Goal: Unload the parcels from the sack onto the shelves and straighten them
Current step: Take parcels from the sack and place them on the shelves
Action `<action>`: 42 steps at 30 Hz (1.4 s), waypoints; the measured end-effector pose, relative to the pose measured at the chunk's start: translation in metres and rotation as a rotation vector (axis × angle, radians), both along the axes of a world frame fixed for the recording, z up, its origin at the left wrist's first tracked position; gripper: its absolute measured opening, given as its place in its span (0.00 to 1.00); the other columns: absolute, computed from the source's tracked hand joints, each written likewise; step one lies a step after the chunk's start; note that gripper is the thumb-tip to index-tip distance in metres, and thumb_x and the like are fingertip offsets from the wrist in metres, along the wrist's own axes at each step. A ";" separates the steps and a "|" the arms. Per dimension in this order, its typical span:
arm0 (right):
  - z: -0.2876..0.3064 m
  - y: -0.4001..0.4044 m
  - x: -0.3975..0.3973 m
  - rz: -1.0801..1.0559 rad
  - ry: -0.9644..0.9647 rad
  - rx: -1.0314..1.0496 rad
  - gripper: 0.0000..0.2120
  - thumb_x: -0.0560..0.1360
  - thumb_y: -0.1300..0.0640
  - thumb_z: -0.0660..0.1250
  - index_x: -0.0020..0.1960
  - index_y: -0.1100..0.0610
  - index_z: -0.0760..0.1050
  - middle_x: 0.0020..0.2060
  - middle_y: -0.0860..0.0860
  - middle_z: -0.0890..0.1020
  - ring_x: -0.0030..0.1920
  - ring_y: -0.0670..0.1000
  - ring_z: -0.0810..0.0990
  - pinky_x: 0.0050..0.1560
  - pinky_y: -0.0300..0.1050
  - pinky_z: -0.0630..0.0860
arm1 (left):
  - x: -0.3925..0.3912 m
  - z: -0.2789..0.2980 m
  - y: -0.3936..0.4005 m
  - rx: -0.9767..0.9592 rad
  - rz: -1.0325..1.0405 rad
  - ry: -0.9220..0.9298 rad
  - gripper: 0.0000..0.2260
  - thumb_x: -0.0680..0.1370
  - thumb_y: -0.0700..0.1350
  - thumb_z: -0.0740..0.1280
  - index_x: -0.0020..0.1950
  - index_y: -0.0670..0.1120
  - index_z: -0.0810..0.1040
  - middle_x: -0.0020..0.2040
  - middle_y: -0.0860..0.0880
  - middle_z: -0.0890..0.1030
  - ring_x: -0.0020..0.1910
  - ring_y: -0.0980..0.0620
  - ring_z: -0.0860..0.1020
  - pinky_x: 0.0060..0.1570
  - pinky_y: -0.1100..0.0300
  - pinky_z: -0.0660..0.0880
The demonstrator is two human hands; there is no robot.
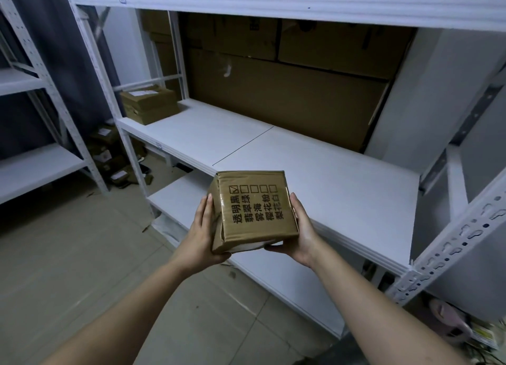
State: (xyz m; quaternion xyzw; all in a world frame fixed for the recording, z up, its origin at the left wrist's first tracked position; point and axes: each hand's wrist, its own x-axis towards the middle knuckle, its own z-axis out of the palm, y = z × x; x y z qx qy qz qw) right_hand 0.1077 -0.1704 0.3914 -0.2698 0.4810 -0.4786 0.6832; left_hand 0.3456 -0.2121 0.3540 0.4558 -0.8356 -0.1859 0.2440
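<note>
A small brown box point(256, 210) was held in the air between both hands, just in front of the front edge of the middle shelf point(315, 173) and above the lower shelf point(180, 197). The left hand point(202, 234) was pressed flat against the box's left side, its fingers point(207, 208) laid straight up along the cardboard and the thumb tucked under the near bottom edge. The right hand point(301, 230) was set against the box's right side in the same way, fingers straight, thumb curled under the near edge. The box's top face, printed with black characters and a row of check squares, was turned up toward the camera, and the box was tilted slightly. A second parcel point(149, 104), a flat brown carton with a white label, was seen lying at the far left end of the middle shelf, well apart from the held box. Large cartons point(287, 99) were stacked behind the middle shelf. More parcels point(115, 159) were heaped on the floor, left of the lower shelf.
</note>
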 end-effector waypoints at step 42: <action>0.003 0.006 0.031 -0.406 -0.053 -0.171 0.27 0.73 0.32 0.61 0.68 0.41 0.67 0.56 0.48 0.81 0.54 0.48 0.80 0.46 0.46 0.79 | -0.033 0.060 -0.006 0.511 0.154 0.794 0.14 0.75 0.56 0.65 0.58 0.54 0.74 0.49 0.58 0.81 0.51 0.61 0.78 0.47 0.67 0.73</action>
